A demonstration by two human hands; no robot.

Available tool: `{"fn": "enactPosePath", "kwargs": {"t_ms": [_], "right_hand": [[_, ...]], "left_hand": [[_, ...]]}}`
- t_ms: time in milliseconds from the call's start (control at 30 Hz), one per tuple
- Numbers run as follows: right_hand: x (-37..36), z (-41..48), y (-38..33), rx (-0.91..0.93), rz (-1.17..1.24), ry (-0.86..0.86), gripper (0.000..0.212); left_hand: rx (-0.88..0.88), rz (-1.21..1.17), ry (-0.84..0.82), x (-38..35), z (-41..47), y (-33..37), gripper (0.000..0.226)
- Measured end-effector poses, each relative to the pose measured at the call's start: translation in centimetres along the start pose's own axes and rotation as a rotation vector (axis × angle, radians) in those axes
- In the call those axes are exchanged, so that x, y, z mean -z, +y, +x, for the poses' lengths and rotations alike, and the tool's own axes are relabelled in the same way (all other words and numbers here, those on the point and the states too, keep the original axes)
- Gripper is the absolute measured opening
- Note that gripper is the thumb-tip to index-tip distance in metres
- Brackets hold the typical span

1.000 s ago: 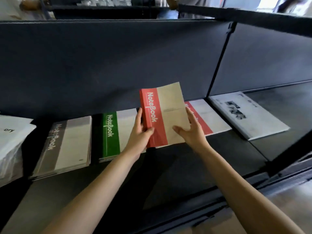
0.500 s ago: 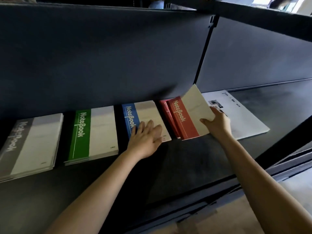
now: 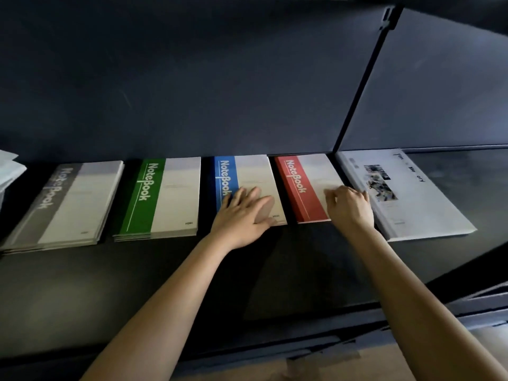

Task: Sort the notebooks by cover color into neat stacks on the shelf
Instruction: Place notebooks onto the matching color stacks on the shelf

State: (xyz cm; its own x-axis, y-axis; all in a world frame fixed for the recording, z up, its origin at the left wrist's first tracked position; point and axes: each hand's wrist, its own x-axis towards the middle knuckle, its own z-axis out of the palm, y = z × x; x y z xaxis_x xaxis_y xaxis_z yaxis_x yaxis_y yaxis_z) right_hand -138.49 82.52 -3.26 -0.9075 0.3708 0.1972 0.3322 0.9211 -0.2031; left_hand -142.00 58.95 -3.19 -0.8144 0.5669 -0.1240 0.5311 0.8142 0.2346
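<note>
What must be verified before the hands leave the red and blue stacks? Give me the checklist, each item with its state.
1. Top cover of the red stack lies flat: ok.
2. Red stack's front edges line up: ok. Its right edge is under the right hand: cannot tell.
3. Right hand free of the stack: not ok, its bent fingers touch the cover. Pinching or pressing: cannot tell.
4. Left hand free: not ok, it lies flat on the blue stack.
5. One colour per stack, including the grey stack and green stack: top covers ok, lower covers cannot tell.
6. Gap between the red stack and the white booklet: ok at the back, hidden nearer.
</note>
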Motion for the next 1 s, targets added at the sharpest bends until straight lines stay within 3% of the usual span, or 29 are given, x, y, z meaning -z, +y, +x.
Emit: {"fn": "enactPosePath", "kwargs": {"t_ms": [133, 200, 300, 400, 567, 800, 1000], "right_hand": [[0.9, 0.5, 0.0, -0.013, -0.055, -0.172, 0.047], [1.2, 0.6, -0.7, -0.011, -0.055, -0.220, 0.052], [1.5, -0.2, -4.1, 0.076, 0.186, -0.045, 0.053], [2.1, -1.6, -10.1, 0.203, 0.457, 0.068, 0.049], [2.0, -4.4, -21.6, 0.469, 0.686, 0.029, 0.047], [1.3, -10.5, -35.9, 0.769, 0.822, -0.119, 0.047], [1.6, -15.1, -45.1, 0.874, 0.888, -0.174, 0.043]], "left_hand": [[0.012, -0.098, 0.025, 0.4, 0.2, 0.3, 0.057], [0.011, -0.400, 0.126, 1.1, -0.4, 0.1, 0.049], [0.014, -0.728, 0.394, 2.9, -3.1, -0.9, 0.039], [0.010, -0.755, 0.557, 4.7, -7.0, -2.9, 0.037], [0.116, -0.890, 0.685, 6.4, -15.0, -8.0, 0.036], [0.395, -0.913, 1.017, 9.5, -27.7, -15.4, 0.039], [0.570, -0.898, 1.180, 10.4, -36.1, -19.6, 0.039]]}}
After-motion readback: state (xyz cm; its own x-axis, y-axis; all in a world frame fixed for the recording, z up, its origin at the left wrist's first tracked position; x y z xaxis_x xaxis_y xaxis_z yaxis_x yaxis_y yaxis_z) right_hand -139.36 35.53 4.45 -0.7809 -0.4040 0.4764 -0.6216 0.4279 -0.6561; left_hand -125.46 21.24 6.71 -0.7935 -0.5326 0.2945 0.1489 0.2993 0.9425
